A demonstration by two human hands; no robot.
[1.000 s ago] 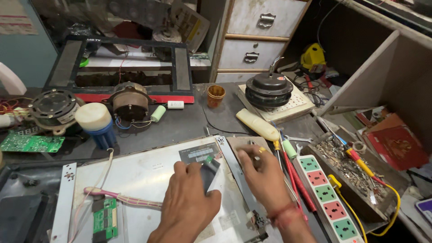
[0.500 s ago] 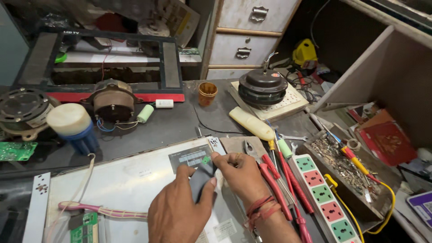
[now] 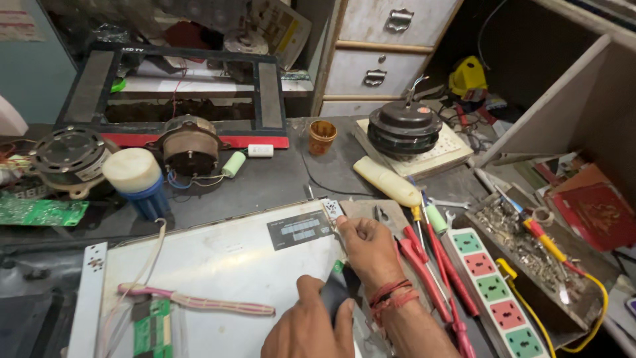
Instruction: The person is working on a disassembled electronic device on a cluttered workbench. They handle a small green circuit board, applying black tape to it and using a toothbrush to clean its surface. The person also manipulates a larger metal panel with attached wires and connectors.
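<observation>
A flat grey metal panel [image 3: 218,265] with a dark label [image 3: 299,229] lies in front of me. My right hand [image 3: 370,250], with red threads at the wrist, pinches a thin white strip [image 3: 331,210] at the panel's right edge beside the label. My left hand [image 3: 310,326] is at the bottom, thumb and fingers closed around a dark flat piece [image 3: 335,293] with a green bit at its top. That piece sits just under my right wrist. A pink ribbon cable [image 3: 199,302] runs across the panel to a green circuit board [image 3: 151,331].
Red-handled screwdrivers [image 3: 430,265] and a colourful power strip [image 3: 493,292] lie to the right. A tray of small parts [image 3: 530,258] is beyond them. Motors [image 3: 189,144], a blue-and-white spool [image 3: 138,182], a cream tube [image 3: 387,180], a small orange cup [image 3: 322,136] and a black frame [image 3: 172,93] sit behind.
My right hand moved left from the panel's right corner to the strip beside the label. My left hand drew back toward me, still on the dark piece. The view shifted slightly.
</observation>
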